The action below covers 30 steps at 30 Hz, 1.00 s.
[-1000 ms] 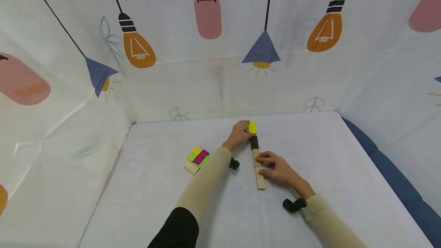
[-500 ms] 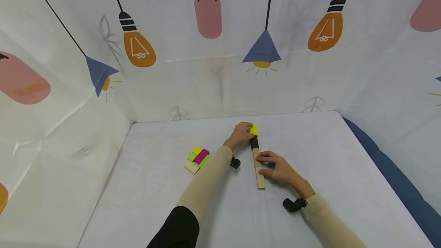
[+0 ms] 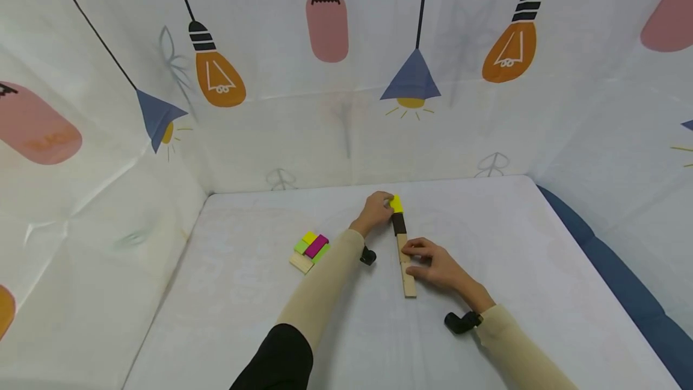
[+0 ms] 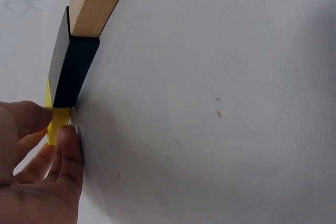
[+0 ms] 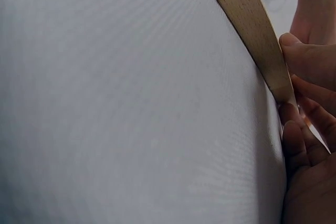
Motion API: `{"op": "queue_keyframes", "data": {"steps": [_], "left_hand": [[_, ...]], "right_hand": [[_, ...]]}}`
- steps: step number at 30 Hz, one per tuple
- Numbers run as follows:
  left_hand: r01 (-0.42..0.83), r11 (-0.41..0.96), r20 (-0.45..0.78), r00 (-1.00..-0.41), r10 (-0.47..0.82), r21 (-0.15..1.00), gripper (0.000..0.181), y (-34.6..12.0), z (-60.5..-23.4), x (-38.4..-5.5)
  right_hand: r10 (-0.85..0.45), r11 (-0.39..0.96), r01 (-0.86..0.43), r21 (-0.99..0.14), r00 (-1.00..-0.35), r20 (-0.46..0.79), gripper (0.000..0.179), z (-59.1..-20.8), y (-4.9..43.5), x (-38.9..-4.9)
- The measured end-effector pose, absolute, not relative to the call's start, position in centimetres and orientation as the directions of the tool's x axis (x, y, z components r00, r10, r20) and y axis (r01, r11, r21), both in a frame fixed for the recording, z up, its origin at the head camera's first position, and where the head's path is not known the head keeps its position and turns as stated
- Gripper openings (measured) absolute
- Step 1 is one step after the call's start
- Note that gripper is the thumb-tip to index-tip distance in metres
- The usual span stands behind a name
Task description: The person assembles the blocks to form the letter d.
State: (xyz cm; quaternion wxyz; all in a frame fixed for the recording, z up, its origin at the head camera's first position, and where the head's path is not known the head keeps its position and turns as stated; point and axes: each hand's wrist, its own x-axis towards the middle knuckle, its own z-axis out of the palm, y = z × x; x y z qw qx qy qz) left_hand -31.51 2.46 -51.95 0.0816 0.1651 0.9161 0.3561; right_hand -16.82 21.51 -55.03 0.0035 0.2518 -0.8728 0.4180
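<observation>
A straight row of blocks runs away from me in the head view. Two plain wooden blocks [image 3: 409, 284] form its near part, with a black block [image 3: 399, 224] beyond them and a yellow block [image 3: 397, 204] at the far end. My left hand [image 3: 375, 212] pinches the yellow block between thumb and fingers; the left wrist view shows it against the black block's end. My right hand [image 3: 438, 265] rests on the wooden part from the right, thumb and fingers loosely bent and touching it. In the right wrist view a wooden block [image 5: 254, 30] carries dark markings.
Left of my left forearm lies a cluster of several small blocks, among them a magenta block [image 3: 316, 247] and a wooden block [image 3: 301, 262]. The white tabletop [image 3: 233, 318] ends at a patterned cloth wall [image 3: 346, 137]. Blue padding [image 3: 612, 269] borders its right side.
My left hand has brought the yellow block slightly toward me, so it now meets the black block's far end. The right hand and the wooden blocks have stayed in place.
</observation>
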Motion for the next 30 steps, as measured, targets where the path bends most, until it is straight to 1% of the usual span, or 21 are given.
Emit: {"op": "queue_keyframes", "data": {"steps": [8, 13, 15, 21, 27, 30], "left_hand": [[0.228, 0.727, -0.067, -0.934, 0.352, 0.647, 0.043, 2.29, -51.2, -31.53], [0.202, 0.721, -0.1, -0.93, 0.353, 0.663, 0.043, 2.21, -51.04, -31.42], [0.219, 0.72, -0.093, -0.926, 0.366, 0.659, 0.043, 2.3, -51.21, -31.32], [0.295, 0.744, -0.054, -0.913, 0.405, 0.6, 0.047, 2.37, -51.46, -31.27], [0.299, 0.728, -0.048, -0.909, 0.414, 0.617, 0.035, 1.95, -51.73, -31.08], [0.296, 0.719, -0.059, -0.904, 0.423, 0.629, 0.034, 1.64, -51.76, -31.09]], "right_hand": [[-0.437, 0.533, -0.451, -0.715, -0.871, 0.224, 0.044, -54.8, 21.57, -16.96], [-0.431, 0.526, -0.425, -0.737, -0.88, 0.199, 0.045, -54.98, 21.54, -16.89], [-0.427, 0.533, -0.421, -0.734, -0.883, 0.197, 0.045, -55.14, 21.61, -16.78], [-0.43, 0.526, -0.451, -0.721, -0.873, 0.231, 0.042, -55.15, 21.73, -16.75], [-0.423, 0.537, -0.45, -0.713, -0.875, 0.234, 0.041, -55.09, 21.63, -16.51], [-0.423, 0.534, -0.456, -0.712, -0.873, 0.242, 0.041, -55.05, 21.57, -16.5]]}}
